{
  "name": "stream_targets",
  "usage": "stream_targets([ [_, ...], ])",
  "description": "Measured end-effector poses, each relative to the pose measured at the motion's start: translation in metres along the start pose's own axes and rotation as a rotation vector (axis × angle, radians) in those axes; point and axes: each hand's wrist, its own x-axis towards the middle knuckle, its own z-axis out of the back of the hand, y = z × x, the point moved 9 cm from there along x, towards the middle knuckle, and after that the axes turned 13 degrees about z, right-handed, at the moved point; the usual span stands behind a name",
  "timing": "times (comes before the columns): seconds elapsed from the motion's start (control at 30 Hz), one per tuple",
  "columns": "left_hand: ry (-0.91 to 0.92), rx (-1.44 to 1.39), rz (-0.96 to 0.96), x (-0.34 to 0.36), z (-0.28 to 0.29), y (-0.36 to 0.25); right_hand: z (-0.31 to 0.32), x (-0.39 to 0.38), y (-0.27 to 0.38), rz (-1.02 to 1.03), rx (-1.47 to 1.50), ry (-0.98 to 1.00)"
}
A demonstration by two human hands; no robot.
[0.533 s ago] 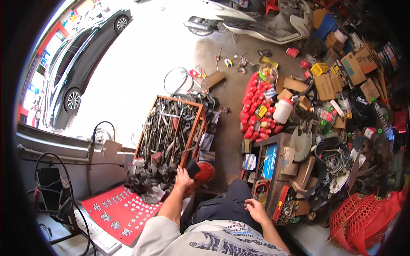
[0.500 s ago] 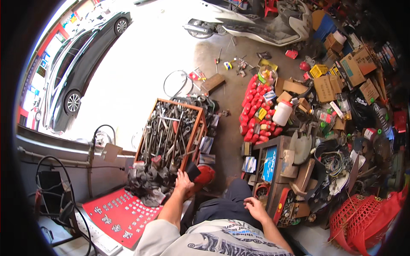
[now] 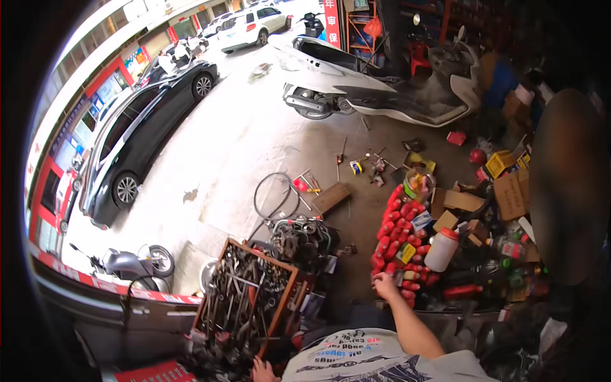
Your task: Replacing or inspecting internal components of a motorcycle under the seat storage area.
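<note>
My right arm reaches forward, and my right hand [image 3: 384,286] is at the near left edge of a heap of red bottles [image 3: 396,228]. Its fingers are loosely bent, with nothing visible in them; whether they touch a bottle I cannot tell. Low in the picture, my left hand [image 3: 263,370] is by the near end of a wooden tray [image 3: 287,280] full of wrenches and other metal tools [image 3: 238,290]. Its fingers are apart and hold nothing I can see; the lower edge cuts off the rest of the hand.
A greasy machine part [image 3: 302,239] and a wooden block [image 3: 331,198] lie beyond the tray. A white scooter [image 3: 388,89] stands farther back. Right of the bottles are a white jar [image 3: 442,249] and cardboard boxes [image 3: 511,194]. A blurred dark shape [image 3: 568,184] hides the right side.
The view has tilted up, showing more of the street. My right hand has gone from my lap forward to the red bottles. My left hand now sits at the lower edge.
</note>
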Motion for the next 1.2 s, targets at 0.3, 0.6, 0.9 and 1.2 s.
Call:
stream_targets([
  [0.3, 1.407, -1.013, 0.677, 0.302, 0.024, 0.016, 0.071, 0.156, 0.014, -0.110, 0.126, 0.036],
  [0.6, 0.838, -0.869, 0.075, 0.761, -0.038, -0.101, 0.207, 0.260, -0.053, -0.378, 0.228, -0.338],
  [0.9, 0.788, -1.139, -0.368, 1.035, -0.050, -0.273, 0.285, 0.268, -0.064, -0.648, 0.468, -0.675],
  [1.2, 0.970, -1.192, 0.078, 1.148, -0.180, -0.254, 0.369, 0.505, -0.077, -0.647, 0.357, -0.485],
])
